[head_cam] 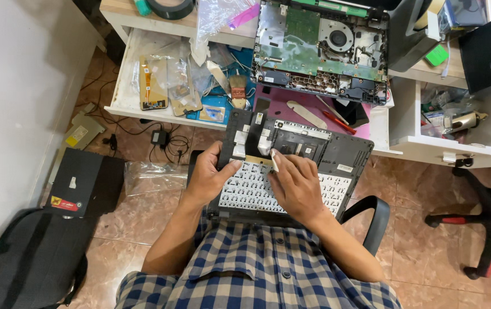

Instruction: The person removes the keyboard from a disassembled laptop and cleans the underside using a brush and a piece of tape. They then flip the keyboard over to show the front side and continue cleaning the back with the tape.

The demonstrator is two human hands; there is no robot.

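- Head view: left hand [208, 174] grips the left edge of the laptop cover [297, 166], fingers wrapped around it.
- Right hand [297, 186] rests on cover's underside, fingers pinching a small white tool [274, 161].
- Cover lies on the lap, just before the table [428, 71].
- Open laptop base [319, 48] sits on the table.

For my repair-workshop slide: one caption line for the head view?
Both hands, left and right, work on an upturned laptop keyboard panel below an opened laptop base.
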